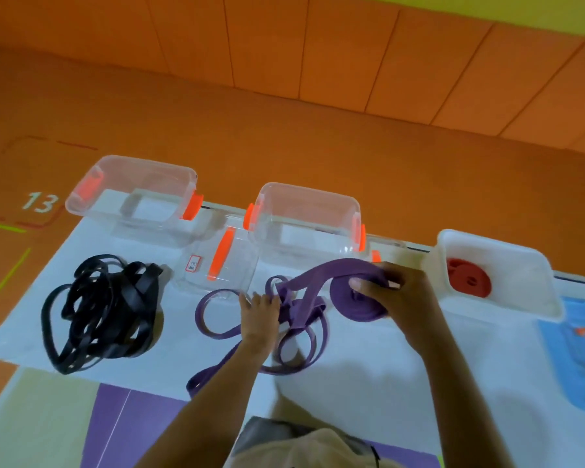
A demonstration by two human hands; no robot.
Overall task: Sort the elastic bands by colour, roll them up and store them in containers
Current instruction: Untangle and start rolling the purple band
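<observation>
My right hand (397, 295) grips a partly wound purple roll (348, 304), with a strip of purple band (331, 268) arching over to it. My left hand (260, 314) presses on the loose purple bands (284, 346) tangled on the white sheet (368, 366). A heap of black bands (98, 312) lies to the left. Rolled red bands (468, 276) sit inside a white container (520, 298) at the right. Two clear containers with orange clips stand behind, one at the left (132, 187) and one in the middle (304, 214).
A clear lid with an orange handle (220, 258) lies between the clear containers. A blue lid (574, 349) lies at the right edge. The floor around is orange, with an orange padded wall behind. My knee in beige cloth (304, 447) is at the bottom.
</observation>
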